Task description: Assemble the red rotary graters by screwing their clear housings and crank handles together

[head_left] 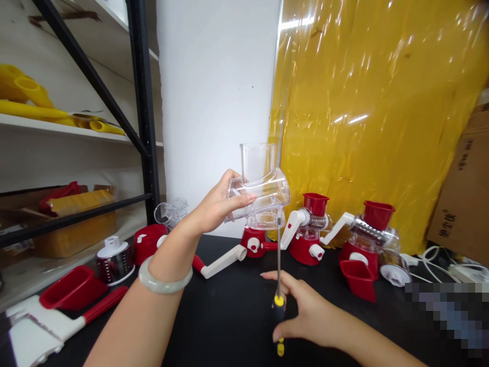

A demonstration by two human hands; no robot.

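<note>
Centre: your left grip (219,205) clamps clear housing (264,193) | Lower centre: your right grip (305,308) clamps screwdriver (279,300) | Risk: wrist wobble could cause slipping

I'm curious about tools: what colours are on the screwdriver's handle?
The handle shows yellow and near-black, best in the head view.

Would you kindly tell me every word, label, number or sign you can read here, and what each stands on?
Carton: dark Chinese characters, turned sideways, in a lower and an upper group; too blurred to quote with certainty.
Clear housing and screwdriver: no readable text.
</note>
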